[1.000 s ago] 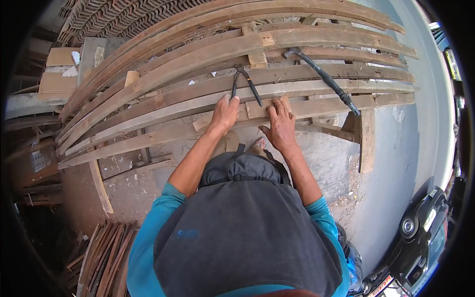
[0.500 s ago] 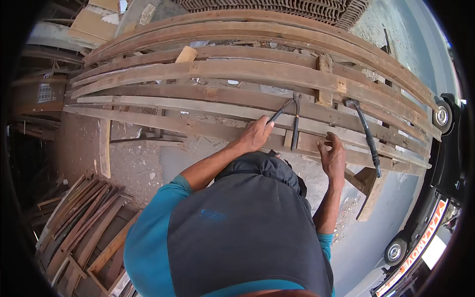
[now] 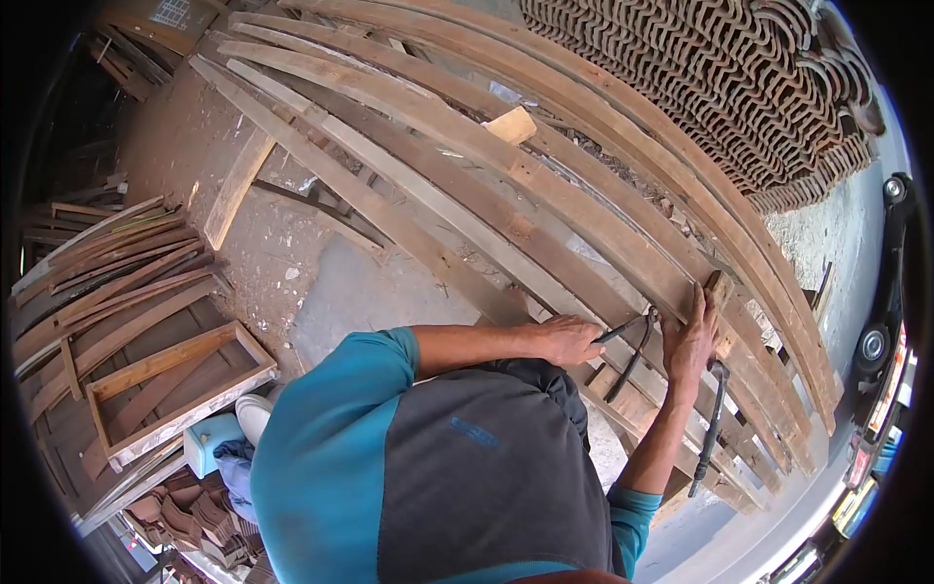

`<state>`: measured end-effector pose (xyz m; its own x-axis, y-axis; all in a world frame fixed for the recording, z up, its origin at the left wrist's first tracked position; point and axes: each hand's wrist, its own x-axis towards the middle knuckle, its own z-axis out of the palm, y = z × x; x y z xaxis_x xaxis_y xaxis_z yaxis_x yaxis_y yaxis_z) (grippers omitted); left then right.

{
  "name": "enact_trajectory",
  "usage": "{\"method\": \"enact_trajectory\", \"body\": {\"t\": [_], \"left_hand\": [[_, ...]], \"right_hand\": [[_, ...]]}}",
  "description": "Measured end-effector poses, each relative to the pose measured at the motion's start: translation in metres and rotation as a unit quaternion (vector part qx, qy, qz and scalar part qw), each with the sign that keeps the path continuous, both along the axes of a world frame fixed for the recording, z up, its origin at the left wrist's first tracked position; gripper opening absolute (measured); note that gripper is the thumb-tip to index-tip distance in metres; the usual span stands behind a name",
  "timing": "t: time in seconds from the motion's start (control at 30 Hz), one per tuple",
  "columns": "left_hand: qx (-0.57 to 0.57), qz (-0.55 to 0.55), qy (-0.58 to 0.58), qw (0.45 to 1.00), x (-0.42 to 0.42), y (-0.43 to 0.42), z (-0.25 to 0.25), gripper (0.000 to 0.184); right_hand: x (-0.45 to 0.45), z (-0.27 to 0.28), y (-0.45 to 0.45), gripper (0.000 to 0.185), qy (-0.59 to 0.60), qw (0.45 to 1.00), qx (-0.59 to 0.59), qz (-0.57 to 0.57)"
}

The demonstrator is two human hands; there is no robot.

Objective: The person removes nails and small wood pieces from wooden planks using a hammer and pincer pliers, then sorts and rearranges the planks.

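My left hand (image 3: 567, 341) is closed around one dark handle of a pair of pincers (image 3: 637, 352). The pincers lie over the slats with their handles spread and their jaws toward my right hand. My right hand (image 3: 687, 336) reaches across a long wooden beam (image 3: 584, 209), fingers stretched out against a short wooden block (image 3: 718, 290) fixed between beams. The thumb is partly hidden. Just right of that wrist, a hammer-like tool (image 3: 713, 423) with a black grip rests on the slats.
Curved roof tiles (image 3: 700, 88) are stacked at the back right. Loose planks (image 3: 126, 282) and a wooden frame (image 3: 180, 389) lie at left. A small loose wood piece (image 3: 511, 126) sits on the beams. A dark vehicle (image 3: 880, 331) stands at the right edge.
My view has turned toward the right. My right hand has moved forward from above the near slats to the beam and block. The left hand keeps hold of the pincers.
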<state>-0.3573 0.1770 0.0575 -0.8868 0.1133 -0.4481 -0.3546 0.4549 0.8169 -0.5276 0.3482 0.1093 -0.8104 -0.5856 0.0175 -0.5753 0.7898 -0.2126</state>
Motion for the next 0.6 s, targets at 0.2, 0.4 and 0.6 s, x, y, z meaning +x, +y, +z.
{"method": "enact_trajectory", "body": {"t": [0.2,0.4,0.6], "left_hand": [[0.111,0.074,-0.041,0.99,0.011,-0.001,0.002,0.038],[0.049,0.113,0.004,0.992,0.027,0.005,-0.004,0.037],[-0.032,0.107,0.032,0.993,0.023,0.011,-0.011,0.038]], "right_hand": [[-0.027,-0.006,-0.011,0.075,-0.02,0.996,0.085,0.014],[-0.033,-0.01,-0.006,0.075,-0.03,0.995,0.089,0.03],[-0.02,-0.012,-0.005,0.082,0.049,0.994,0.069,0.068]]}}
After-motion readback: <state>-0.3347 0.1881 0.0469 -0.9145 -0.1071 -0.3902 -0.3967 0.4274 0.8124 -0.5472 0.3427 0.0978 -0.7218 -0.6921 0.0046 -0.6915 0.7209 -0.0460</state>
